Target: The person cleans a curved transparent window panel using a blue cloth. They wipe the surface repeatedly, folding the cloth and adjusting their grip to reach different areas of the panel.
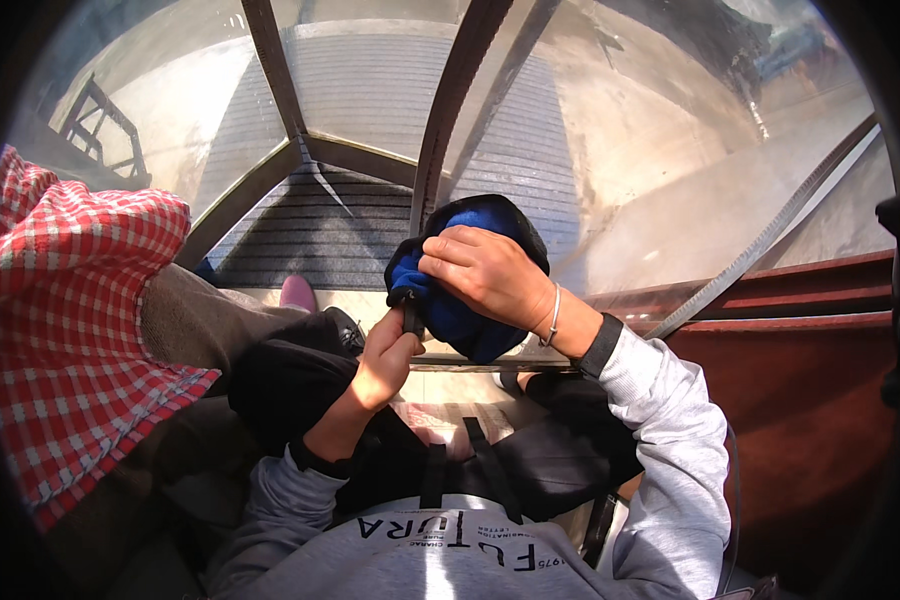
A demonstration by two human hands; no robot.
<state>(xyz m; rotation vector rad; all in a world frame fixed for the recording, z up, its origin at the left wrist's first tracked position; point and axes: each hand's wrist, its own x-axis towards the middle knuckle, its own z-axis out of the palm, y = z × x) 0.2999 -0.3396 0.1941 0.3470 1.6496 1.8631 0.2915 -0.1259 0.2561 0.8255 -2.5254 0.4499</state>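
A blue cloth item with black edging [484, 334] is held up in front of me, above my knees. My right hand [487, 277] grips the cloth from above with curled fingers, and folds of it bulge out around the hand. My left hand [391, 352] is closed on a small dark object [412, 319] at the cloth's lower left edge; the fingers cover most of it, so its kind cannot be told. What lies inside or under the cloth is hidden.
Glass or clear plastic panels in a dark metal frame [442, 112] stand ahead. A striped mat [330, 225] lies on the floor. At left sits a person in red checked cloth [75, 322]. A reddish-brown panel [780, 405] is at right.
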